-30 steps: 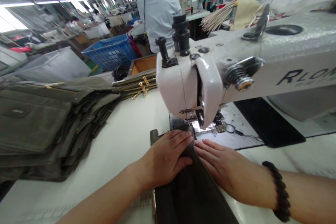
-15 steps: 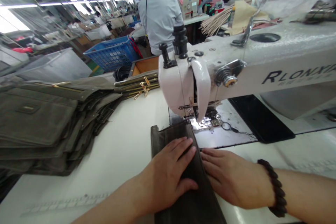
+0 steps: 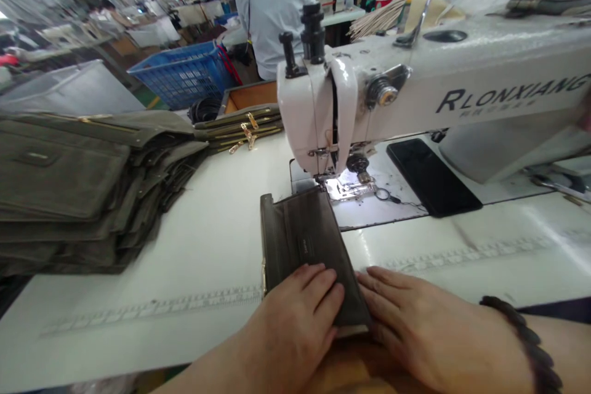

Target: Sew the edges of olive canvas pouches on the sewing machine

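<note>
A dark olive fabric pouch piece [image 3: 302, 215] with a small label and a zip at its left side lies on the white table. Its far edge reaches the presser foot and needle area of the sewing machine [image 3: 318, 117]. My left hand [image 3: 300, 311] rests on the near part of the pouch, fingers laid over it and the thumb partly hidden. Along the right edge of the pouch lies my right hand [image 3: 406, 314], its fingers stretched out and touching the edge; its thumb is out of sight.
A pile of olive fabric pieces [image 3: 69, 178] lies at left, beside stacked pieces with gold zip pulls [image 3: 249, 132]. A black phone [image 3: 431, 175] lies right of the needle plate. Behind are a blue basket [image 3: 184, 74] and a person in a light shirt [image 3: 274, 6].
Both hands have shifted toward me along the pouch, uncovering its label. The near end of the pouch now shows. My view has moved, so the machine appears higher.
</note>
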The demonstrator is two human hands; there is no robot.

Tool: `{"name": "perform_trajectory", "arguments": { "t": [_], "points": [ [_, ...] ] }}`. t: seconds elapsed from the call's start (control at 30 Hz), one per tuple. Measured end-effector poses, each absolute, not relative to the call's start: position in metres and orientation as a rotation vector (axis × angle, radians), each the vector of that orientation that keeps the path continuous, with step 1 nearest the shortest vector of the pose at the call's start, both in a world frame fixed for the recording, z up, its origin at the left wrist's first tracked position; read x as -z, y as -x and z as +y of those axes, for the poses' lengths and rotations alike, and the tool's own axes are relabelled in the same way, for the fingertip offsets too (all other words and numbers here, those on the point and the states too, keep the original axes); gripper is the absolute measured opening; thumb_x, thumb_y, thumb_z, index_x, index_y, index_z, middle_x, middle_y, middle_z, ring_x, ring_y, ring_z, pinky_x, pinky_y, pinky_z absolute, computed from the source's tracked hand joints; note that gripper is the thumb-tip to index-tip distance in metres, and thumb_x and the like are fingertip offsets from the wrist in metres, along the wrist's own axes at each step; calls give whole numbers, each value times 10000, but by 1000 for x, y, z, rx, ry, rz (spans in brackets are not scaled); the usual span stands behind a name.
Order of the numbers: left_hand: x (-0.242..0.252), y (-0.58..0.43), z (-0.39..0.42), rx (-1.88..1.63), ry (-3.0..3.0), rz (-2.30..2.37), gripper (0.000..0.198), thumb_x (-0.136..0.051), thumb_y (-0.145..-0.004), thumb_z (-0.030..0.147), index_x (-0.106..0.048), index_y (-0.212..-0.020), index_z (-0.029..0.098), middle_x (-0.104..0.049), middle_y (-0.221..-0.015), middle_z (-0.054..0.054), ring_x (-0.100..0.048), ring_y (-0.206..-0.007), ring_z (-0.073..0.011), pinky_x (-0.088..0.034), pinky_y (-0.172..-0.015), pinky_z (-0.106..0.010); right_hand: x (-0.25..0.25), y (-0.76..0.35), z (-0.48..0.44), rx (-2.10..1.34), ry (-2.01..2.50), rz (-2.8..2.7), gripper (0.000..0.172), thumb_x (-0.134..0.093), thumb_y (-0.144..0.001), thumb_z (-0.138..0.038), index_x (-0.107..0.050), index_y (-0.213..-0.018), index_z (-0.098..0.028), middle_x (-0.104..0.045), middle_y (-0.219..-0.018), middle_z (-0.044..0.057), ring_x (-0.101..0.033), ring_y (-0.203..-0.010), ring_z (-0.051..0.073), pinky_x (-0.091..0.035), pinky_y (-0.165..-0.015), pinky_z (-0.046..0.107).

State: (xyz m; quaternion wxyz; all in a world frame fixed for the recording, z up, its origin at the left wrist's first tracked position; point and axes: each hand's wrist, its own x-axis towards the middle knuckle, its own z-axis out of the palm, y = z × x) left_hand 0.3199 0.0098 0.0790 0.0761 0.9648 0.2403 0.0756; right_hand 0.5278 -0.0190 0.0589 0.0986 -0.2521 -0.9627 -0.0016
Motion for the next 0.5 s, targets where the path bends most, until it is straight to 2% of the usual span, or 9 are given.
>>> {"name": "perform_trajectory", "arguments": {
  "t": [0.07, 0.13, 0.27, 0.5],
  "points": [
    [-74, -317, 5, -289, -2897, 683, 262, -409, -809, 105, -542, -1031, 66, -586, -1064, -128, -535, -997, -231, -485, -855, -372, -57, -531, -29, -51, 831, -2761, 249, -412, -805, -152, -601, -959, -103, -554, -1067, 128, -445, -1027, 248, -300, -929, 408],
    [-70, -314, 3, -321, -2899, 675, 284, -360, -806, 59, -544, -1023, 60, -580, -1069, -136, -534, -995, -228, -491, -844, -371, -54, -532, -36, -143, 887, -2682, 281, -343, -844, -117, -576, -1002, -113, -563, -1010, 111, -470, -961, 217, -331, -886, 411],
    [-64, -311, -1, -393, -2939, 645, 292, -333, -818, 48, -530, -1033, 36, -568, -1074, -157, -531, -983, -229, -497, -830, -370, -48, -529, -43, -231, 942, -2580, 236, -349, -864, -108, -568, -950, -94, -525, -736, 66, -455, -721, 161, -379, -693, 351],
    [-63, -306, -5, -499, -2965, 583, 278, -356, -834, 67, -525, -1053, 44, -580, -994, -136, -526, -908, -217, -495, -800, -362, -41, -528, -47, -175, 951, -2547, 228, -354, -867, -108, -540, -998, -81, -476, -682, 40, -393, -666, 146, -331, -630, 321]
  ]
}}
